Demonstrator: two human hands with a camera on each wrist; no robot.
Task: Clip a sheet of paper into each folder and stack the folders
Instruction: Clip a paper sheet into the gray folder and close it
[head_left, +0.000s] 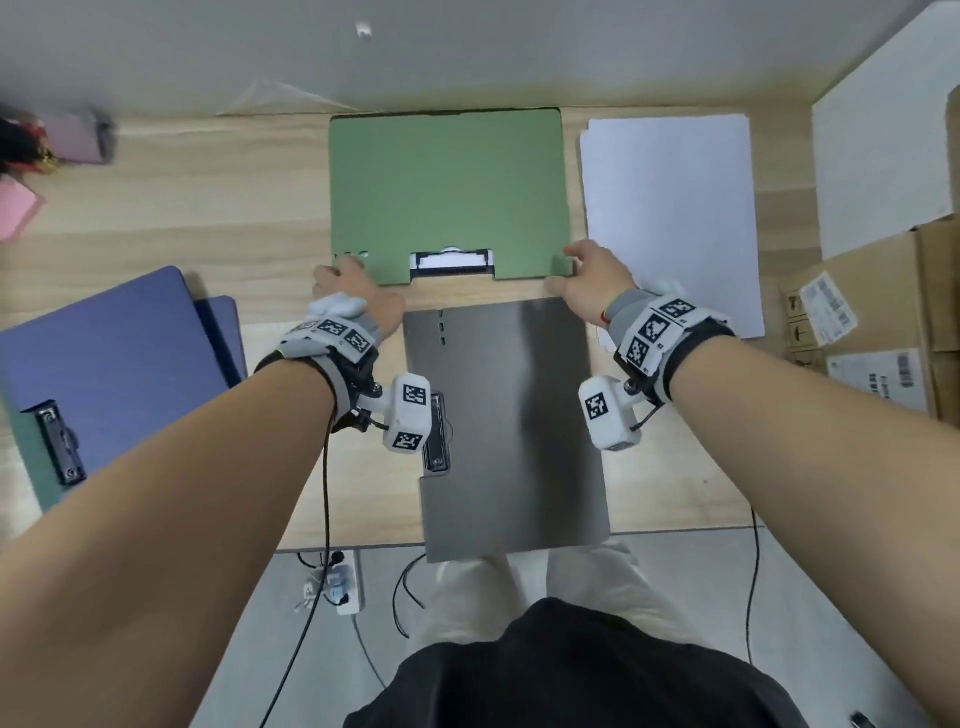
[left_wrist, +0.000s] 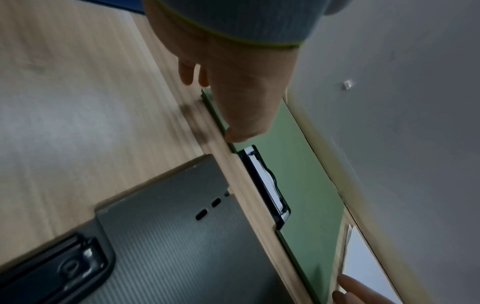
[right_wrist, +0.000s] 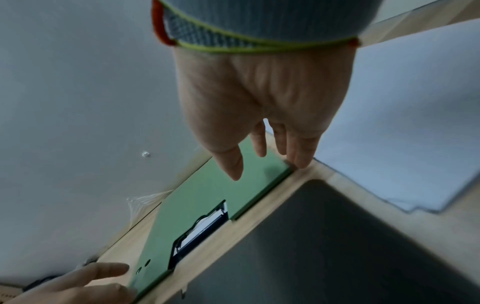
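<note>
Green folder (head_left: 447, 192): closed, flat at far middle of wooden desk (head_left: 208, 208), clip cutout with white paper showing at near edge.
Left hand (head_left: 348, 288): at near-left corner of green folder, thumb on edge, fingers extended; no firm grasp discernible.
Right hand (head_left: 592, 283): at near-right corner, fingers straight, tips touching folder and desk; nothing clasped.
Grey folder (head_left: 509, 426): closed, nearer the body, just short of green folder, overhanging desk front; black clip (head_left: 436, 436) at left edge.
Paper stack (head_left: 670, 218): white, right of green folder.
Blue folders (head_left: 114, 358): piled at left.
Cardboard boxes (head_left: 872, 322): far right.
</note>
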